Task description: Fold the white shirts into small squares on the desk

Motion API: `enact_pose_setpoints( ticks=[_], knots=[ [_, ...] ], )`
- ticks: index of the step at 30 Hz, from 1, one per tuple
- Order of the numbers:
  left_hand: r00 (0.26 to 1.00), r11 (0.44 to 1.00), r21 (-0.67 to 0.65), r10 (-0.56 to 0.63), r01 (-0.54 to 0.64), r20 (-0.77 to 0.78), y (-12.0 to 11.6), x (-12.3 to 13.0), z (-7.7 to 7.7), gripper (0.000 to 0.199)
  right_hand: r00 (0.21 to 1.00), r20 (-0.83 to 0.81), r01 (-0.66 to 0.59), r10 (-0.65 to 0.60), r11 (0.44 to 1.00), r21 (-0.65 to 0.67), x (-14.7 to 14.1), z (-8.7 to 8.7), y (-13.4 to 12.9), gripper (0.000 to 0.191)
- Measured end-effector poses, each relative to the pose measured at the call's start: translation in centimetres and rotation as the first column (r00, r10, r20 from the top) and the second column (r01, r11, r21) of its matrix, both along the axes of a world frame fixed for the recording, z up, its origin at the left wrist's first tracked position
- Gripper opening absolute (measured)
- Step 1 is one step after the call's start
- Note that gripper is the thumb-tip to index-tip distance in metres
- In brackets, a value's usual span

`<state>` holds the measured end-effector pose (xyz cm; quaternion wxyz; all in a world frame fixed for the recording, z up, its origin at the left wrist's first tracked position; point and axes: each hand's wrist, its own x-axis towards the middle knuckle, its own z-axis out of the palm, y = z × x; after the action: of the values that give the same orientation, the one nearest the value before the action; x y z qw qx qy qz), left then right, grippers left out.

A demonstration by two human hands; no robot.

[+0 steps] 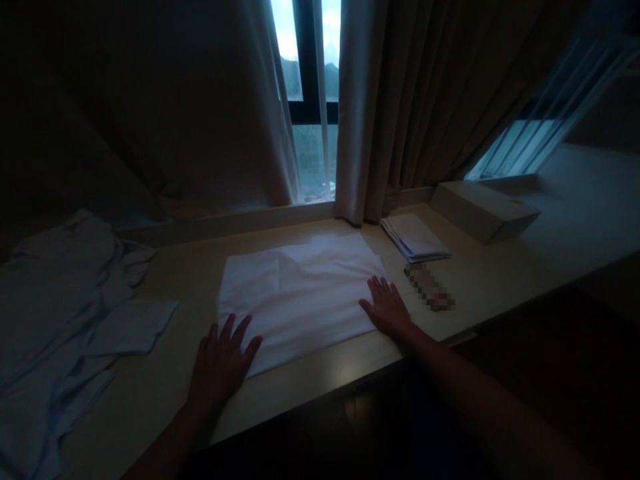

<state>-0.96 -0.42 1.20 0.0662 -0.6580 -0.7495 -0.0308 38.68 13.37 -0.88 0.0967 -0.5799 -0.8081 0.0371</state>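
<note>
White cloth pressed flat on a dim counter by two open hands.

A heap of crumpled cloths [55, 313] is seen at far left. The left hand [220, 363], fingers spread, is laid flat on the near-left corner of the white cloth [300, 290]; the right hand [387, 308], open, is pressed on its right edge. A folded stack [415, 238] and a box [483, 210] are seen beyond, on the counter [500, 280].

The room is very dim, lit only by pale daylight through the gap between the curtains [400, 100] at the window [313, 93], which leaves a faint sheen on the table [320, 230] just below it. The corners sink into near black, straight lines bow toward the edges, and a small pixelated patch [429, 288] sits on the table
</note>
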Motion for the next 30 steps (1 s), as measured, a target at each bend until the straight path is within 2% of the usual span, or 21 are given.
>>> enact_pose_setpoints(
  ticks=[6, 10, 19, 23, 27, 30],
  knots=[
    [0.999, 1.000, 0.025, -0.005, 0.006, -0.035, 0.1, -0.2, -1.0, 0.065, 1.000, 0.007, 0.010, -0.010, 1.000, -0.014, -0.1, 0.2, -0.1, 0.078],
    [0.999, 1.000, 0.030, 0.006, -0.004, -0.048, -0.7, 0.2, -1.4, 0.065, 1.000, 0.016, -0.009, 0.009, 1.000, -0.024, 0.3, 0.2, -0.7, 0.078],
    [0.998, 0.998, 0.022, -0.063, 0.063, 0.017, -3.3, 1.4, 0.1, 0.057, 0.998, 0.053, -0.024, 0.023, 0.999, 0.027, 1.5, -0.7, -2.8, 0.078],
    [0.995, 0.994, 0.026, -0.103, 0.102, 0.020, -3.8, 1.6, -0.3, 0.051, 0.997, 0.073, -0.026, 0.024, 0.999, 0.033, 1.9, -1.2, -3.4, 0.078],
    [0.999, 0.994, 0.101, -0.032, 0.031, 0.005, -3.9, 1.6, -1.1, 0.059, 0.996, 0.083, -0.027, 0.024, 0.999, 0.039, 2.2, -1.3, -3.6, 0.075],
    [1.000, 0.992, 0.126, -0.005, 0.003, 0.019, -3.8, 1.6, -1.3, 0.063, 0.996, 0.092, -0.011, 0.006, 0.998, 0.056, 1.1, -0.8, -4.0, 0.070]
  ],
)
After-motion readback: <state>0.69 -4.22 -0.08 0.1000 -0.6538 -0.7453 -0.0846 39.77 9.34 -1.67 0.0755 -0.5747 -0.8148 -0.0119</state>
